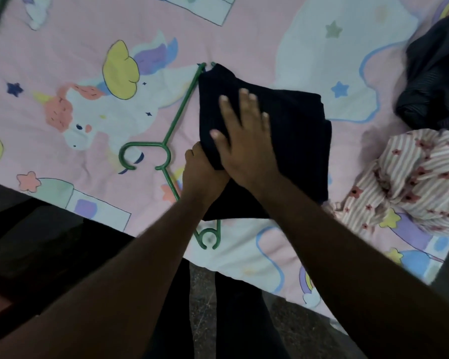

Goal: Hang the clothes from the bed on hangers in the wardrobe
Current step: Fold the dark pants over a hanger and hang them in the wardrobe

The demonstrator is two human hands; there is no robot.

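The folded garment (296, 141) lies over the hanger (178, 112) on the bed (244, 37) — second garment (412, 177) right of it, third garment (436, 81) behind.

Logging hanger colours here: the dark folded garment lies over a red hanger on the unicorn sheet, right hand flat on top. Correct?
No: the head view shows the hanger is green, not red. The dark folded garment does lie over it on the unicorn sheet, with the right hand flat on top.
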